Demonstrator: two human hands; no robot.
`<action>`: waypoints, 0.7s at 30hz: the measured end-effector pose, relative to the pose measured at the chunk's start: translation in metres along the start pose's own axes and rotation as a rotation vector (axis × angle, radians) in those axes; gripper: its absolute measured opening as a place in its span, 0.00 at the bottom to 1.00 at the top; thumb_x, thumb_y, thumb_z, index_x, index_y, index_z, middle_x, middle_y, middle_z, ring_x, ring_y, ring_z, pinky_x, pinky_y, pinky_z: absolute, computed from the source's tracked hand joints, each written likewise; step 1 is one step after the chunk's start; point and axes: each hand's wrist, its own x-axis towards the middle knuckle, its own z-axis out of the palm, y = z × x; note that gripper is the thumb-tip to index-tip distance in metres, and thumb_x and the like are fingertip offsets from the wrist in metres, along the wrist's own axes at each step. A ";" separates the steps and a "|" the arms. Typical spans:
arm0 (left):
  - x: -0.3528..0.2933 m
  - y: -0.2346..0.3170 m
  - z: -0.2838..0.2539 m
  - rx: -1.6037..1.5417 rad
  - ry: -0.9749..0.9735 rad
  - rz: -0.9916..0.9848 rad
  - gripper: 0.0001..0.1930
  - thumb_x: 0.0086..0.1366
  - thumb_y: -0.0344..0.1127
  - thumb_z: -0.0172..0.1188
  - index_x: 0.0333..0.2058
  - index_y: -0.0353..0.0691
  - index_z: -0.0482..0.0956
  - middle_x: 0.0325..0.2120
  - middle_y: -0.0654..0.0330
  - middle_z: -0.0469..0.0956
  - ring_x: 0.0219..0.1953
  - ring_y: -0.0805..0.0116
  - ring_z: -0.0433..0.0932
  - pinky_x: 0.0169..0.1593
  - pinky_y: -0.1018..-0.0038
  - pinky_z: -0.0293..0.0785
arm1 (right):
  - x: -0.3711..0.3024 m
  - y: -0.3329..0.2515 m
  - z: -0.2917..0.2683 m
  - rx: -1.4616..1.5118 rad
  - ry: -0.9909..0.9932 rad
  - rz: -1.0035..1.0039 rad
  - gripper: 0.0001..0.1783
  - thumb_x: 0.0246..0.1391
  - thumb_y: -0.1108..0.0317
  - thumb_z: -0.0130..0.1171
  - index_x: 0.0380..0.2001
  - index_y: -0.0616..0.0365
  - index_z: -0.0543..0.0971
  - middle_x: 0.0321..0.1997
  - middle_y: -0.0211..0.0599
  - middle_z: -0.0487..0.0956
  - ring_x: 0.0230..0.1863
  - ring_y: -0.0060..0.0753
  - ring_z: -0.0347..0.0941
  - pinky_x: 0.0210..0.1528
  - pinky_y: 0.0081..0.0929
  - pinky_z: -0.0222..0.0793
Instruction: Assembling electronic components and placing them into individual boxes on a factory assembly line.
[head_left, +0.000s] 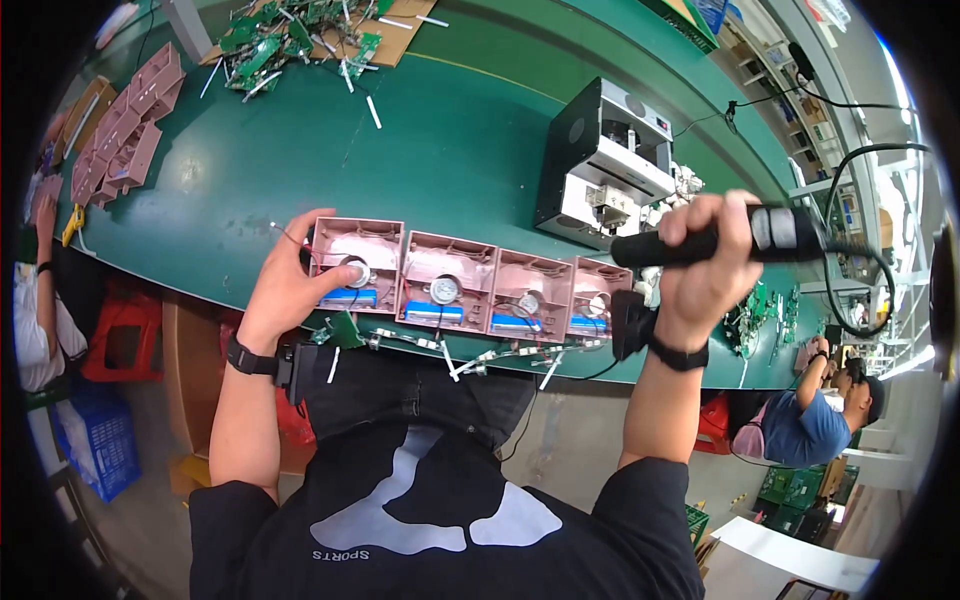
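Observation:
Several pink plastic housings stand in a row along the near edge of the green table. Each one shows a round metallic part and a blue cylindrical cell inside. My left hand grips the leftmost housing by its left side, the thumb pressing near its round silver part. In my right hand is a black corded electric screwdriver, held about level above the right end of the row. Its tip is hard to make out. Small circuit boards with wires lie along the table edge before the housings.
A black and silver machine stands beyond the row to the right. Circuit boards are heaped at the far left, near stacked pink housings. The screwdriver's cable loops at the right. Co-workers sit at both sides, one in blue.

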 end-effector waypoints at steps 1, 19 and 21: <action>0.000 0.001 -0.001 0.045 -0.003 0.034 0.40 0.54 0.40 0.79 0.65 0.42 0.73 0.56 0.51 0.80 0.56 0.57 0.80 0.62 0.63 0.75 | -0.012 -0.007 0.007 0.098 -0.014 0.055 0.11 0.68 0.65 0.57 0.46 0.57 0.70 0.26 0.35 0.72 0.20 0.31 0.68 0.26 0.34 0.70; 0.001 -0.016 0.002 -0.149 -0.048 -0.044 0.40 0.54 0.42 0.80 0.65 0.43 0.74 0.55 0.52 0.80 0.55 0.57 0.79 0.62 0.63 0.74 | -0.079 -0.006 0.030 0.062 -0.255 -0.002 0.20 0.65 0.57 0.59 0.52 0.52 0.65 0.29 0.38 0.73 0.20 0.32 0.69 0.26 0.34 0.70; 0.001 -0.018 0.002 -0.155 -0.044 -0.043 0.41 0.53 0.43 0.80 0.65 0.43 0.73 0.55 0.52 0.80 0.56 0.56 0.79 0.62 0.63 0.74 | -0.080 -0.010 0.029 0.064 -0.256 -0.006 0.20 0.66 0.57 0.59 0.52 0.52 0.65 0.29 0.38 0.73 0.20 0.32 0.69 0.26 0.33 0.70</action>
